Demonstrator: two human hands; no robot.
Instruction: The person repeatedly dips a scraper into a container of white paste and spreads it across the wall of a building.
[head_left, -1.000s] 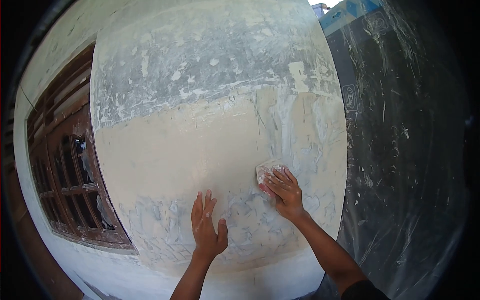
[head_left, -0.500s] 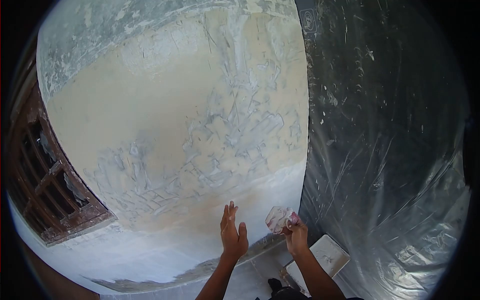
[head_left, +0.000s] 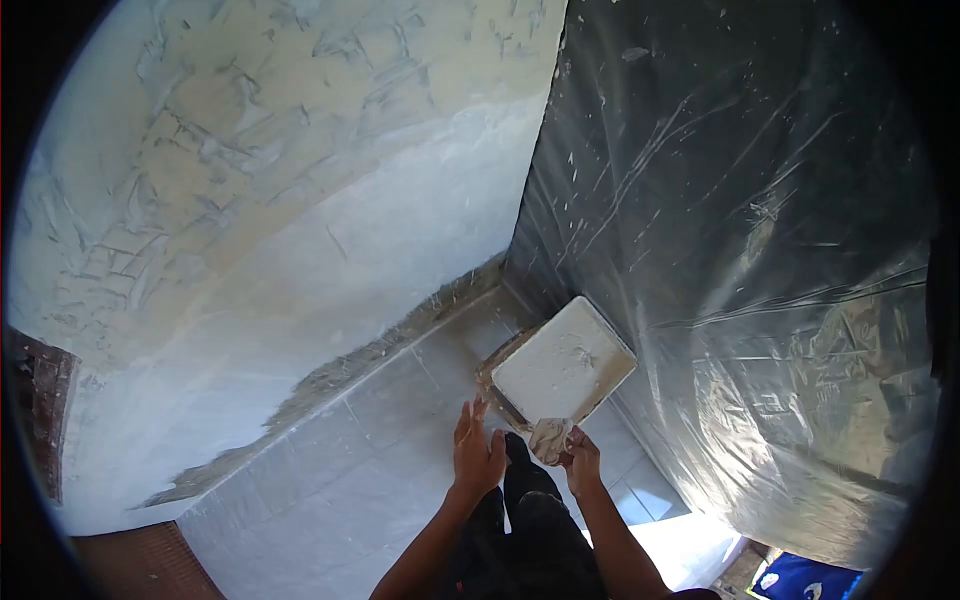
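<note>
My right hand [head_left: 582,463] grips a small flat scraper-like piece [head_left: 550,441] smeared with whitish putty; its exact kind is hard to make out. It hangs just over the near edge of a rectangular tray [head_left: 630,362] of white putty [head_left: 550,365] on the floor. My left hand [head_left: 478,450] is empty, fingers stretched out and thumb apart, close to the tray's near left corner. Pale residue shows on its fingertips.
A wall [head_left: 380,220] with patchy putty stands at left, rough along its base. Dark plastic sheeting [head_left: 720,200] covers the right side. My legs [head_left: 530,520] are on grey floor tiles [head_left: 330,470]. A brown mat-like surface [head_left: 150,560] lies lower left, a blue printed item [head_left: 805,578] lower right.
My view has swung down and right, from the wall to the floor tray. The putty-smeared piece, still in my right hand, is now over the tray's edge; my left hand remains open.
</note>
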